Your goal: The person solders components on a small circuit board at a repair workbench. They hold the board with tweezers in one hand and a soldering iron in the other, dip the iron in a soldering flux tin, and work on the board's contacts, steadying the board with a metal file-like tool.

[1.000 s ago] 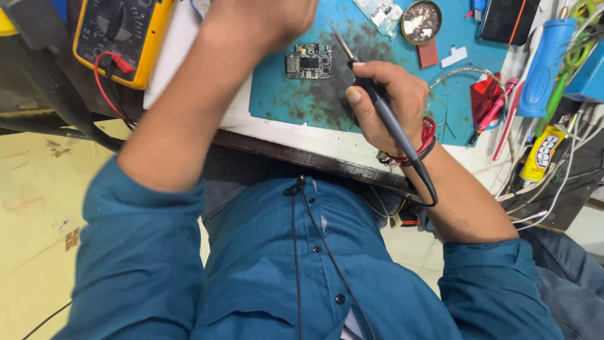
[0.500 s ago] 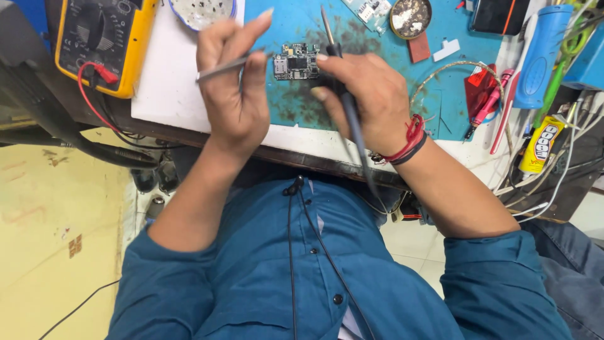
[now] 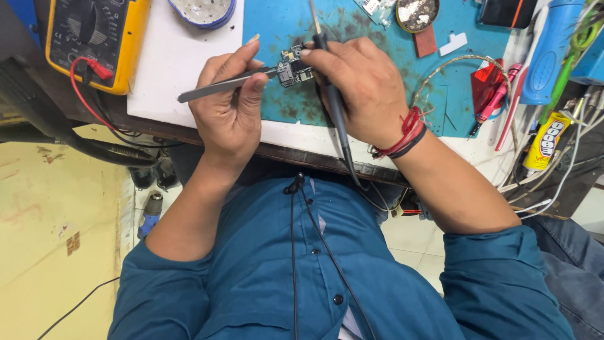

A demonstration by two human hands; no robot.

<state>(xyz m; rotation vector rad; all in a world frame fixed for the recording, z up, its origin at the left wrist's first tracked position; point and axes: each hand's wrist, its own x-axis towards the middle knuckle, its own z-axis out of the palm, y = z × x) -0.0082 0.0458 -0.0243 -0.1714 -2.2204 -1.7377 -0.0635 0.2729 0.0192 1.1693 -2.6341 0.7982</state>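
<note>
A small green circuit board [image 3: 292,70] lies on a stained teal work mat [image 3: 453,94]. My left hand [image 3: 229,113] holds metal tweezers [image 3: 214,87] whose tips touch the board's left side. My right hand [image 3: 365,88], with red thread and a dark band at the wrist, grips a black soldering iron [image 3: 333,107] like a pen. The iron's upper end sits at the board's right edge, and its cord runs down over the table edge. My fingers hide part of the board.
A yellow multimeter [image 3: 94,38] with a red lead sits at the far left beside a white slab [image 3: 170,69]. A round blue-rimmed dish [image 3: 202,11] and a round tin [image 3: 418,12] stand at the back. A blue tool [image 3: 550,50], a yellow tube [image 3: 546,143] and cables crowd the right.
My left hand has come down from the table's far side with tweezers and brought them to the board. My right hand has moved the iron up to the board.
</note>
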